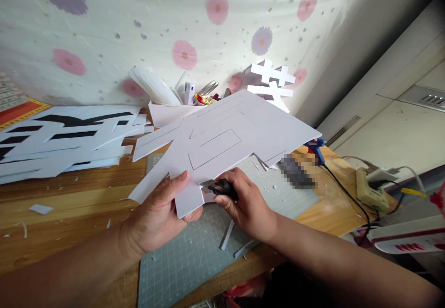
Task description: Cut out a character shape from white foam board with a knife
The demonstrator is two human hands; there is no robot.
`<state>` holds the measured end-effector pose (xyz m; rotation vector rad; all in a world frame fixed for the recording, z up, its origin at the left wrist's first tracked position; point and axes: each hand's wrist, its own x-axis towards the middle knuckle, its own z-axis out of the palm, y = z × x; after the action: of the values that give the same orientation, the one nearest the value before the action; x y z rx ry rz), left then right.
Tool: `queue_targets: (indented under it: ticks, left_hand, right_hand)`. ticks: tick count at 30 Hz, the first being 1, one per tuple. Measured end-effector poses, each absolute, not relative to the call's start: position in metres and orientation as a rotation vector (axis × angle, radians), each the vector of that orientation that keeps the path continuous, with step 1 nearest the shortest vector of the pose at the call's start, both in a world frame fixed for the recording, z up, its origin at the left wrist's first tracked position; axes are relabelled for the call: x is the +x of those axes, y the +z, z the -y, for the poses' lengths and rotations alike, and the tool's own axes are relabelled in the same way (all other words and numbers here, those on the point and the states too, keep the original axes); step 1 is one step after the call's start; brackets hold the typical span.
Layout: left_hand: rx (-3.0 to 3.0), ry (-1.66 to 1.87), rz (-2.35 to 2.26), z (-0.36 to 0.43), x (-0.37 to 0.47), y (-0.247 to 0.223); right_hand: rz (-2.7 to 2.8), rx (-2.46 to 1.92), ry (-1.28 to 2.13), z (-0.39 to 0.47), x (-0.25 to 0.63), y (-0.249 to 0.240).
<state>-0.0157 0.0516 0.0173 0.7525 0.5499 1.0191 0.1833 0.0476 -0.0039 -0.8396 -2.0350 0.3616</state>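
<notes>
A white foam board (222, 127) with thin outlines drawn on it is raised above the table, its near edge cut into stepped shapes. My left hand (167, 206) grips a near tab of the board, thumb on top and fingers underneath. In my right hand (246, 201) is a black-handled utility knife (224, 188), whose blade meets the board's edge just right of that tab. Below both hands lies a grey-green cutting mat (181, 261) with a printed grid. Narrow white offcut strips (227, 236) rest on it.
Cut white sheets (69, 141) are piled at the left. Behind the board stand a white box (170, 113) of glue sticks and tools, and white cut-out characters (269, 73). A blue glue gun (315, 150) and power strip (370, 189) sit at the right.
</notes>
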Motion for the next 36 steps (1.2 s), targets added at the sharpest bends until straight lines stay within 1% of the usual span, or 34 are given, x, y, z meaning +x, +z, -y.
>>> queue_targets:
  ticks: [4,11,20,28,36]
  left_hand:
    - [0.760,1.029,-0.550,-0.0491,-0.0151,0.0201]
    - [0.757,1.021,-0.558,-0.0475,-0.0128,0.0234]
    - [0.677,1.053,-0.565,-0.0502,-0.0141,0.0196]
    - [0.713,1.041,-0.510,-0.0494,-0.0149,0.0178]
    - [0.759,1.053,-0.486,-0.0448,-0.0148,0.0207]
  right_hand:
    - [2.028,-0.819,0.353,-0.0474,0.1795,-0.0057]
    - [2.012,-0.791,0.460,-0.0473,0.1756,-0.0035]
    - [2.027,-0.758,0.517,-0.0490,0.1774,-0.0014]
    - [1.965,-0.762,0.369,-0.0438,0.1779,-0.0025]
    - [2.101,-0.732,0.378,-0.0454,0.1748,0.0037]
